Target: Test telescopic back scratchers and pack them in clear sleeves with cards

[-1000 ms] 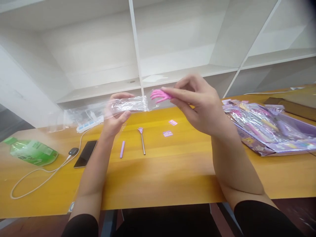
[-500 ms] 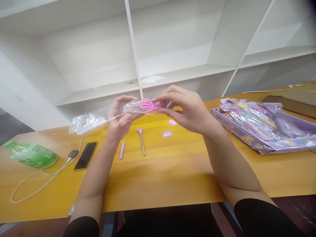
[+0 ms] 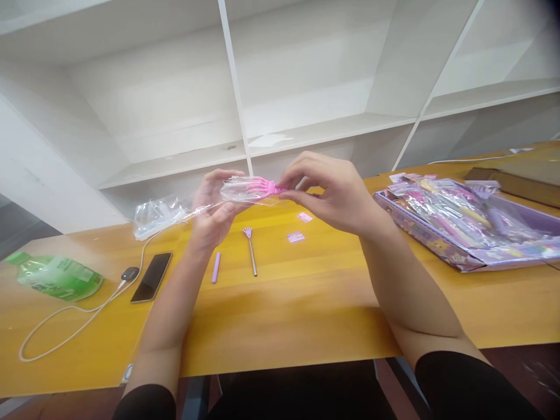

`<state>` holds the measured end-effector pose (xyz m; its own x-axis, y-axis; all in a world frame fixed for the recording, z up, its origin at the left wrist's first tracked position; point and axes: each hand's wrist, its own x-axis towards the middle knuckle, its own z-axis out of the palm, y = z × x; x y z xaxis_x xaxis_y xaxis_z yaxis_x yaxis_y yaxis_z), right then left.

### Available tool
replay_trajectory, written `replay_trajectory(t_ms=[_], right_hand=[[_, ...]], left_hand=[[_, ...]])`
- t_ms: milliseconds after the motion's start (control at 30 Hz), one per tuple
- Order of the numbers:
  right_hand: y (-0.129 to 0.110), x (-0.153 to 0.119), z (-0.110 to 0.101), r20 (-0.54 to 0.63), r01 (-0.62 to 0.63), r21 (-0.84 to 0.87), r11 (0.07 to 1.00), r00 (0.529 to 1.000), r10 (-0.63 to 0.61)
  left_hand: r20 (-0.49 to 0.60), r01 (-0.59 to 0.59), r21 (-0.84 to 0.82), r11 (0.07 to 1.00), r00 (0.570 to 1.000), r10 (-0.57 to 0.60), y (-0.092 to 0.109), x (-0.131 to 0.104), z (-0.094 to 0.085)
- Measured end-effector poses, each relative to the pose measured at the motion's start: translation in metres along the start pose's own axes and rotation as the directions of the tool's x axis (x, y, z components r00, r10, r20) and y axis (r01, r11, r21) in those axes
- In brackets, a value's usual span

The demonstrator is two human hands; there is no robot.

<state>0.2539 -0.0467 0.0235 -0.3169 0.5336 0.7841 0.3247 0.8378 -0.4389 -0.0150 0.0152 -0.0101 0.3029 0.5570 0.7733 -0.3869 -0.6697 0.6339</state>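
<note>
Nearest, w/ the pink claw as clock centre & 12 straight ahead: lilac tube on the table at 7, metal rod w/ a lilac clawed head at approx 6, pointing roughly 12. Two small cards at 4–5. Next out, the pink claw itself, held above the table btwn the hands, long axis approx 9–3, prongs twd 9, base twd 3. R hand is nearer: thumb & fingertips clamped on the base, so the piece runs off to 9 from them. L hand, at 8–9, has thumb & fingers closed round a clear bag, whose end overlaps the prongs; can't tell how deep they sit. Tray of bagged pcs at 3–4. Farthest, white shelving at 12.
</note>
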Motion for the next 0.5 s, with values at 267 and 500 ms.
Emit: replay_trajectory(t_ms=[267, 500], right_hand=[[0.004, -0.001, 0.008, -0.042, -0.072, -0.008, 0.997, 0.997, 0.072], [0.011, 0.001, 0.02, -0.039, -0.01, -0.117, 0.993, 0.999, 0.006]], left_hand=[[-0.085, 0.148, -0.059, 0.987, 0.985, -0.152, 0.001, -0.005, 0.022], [-0.281, 0.255, -0.117, 0.96, 0.919, -0.278, -0.005, -0.009, 0.041]])
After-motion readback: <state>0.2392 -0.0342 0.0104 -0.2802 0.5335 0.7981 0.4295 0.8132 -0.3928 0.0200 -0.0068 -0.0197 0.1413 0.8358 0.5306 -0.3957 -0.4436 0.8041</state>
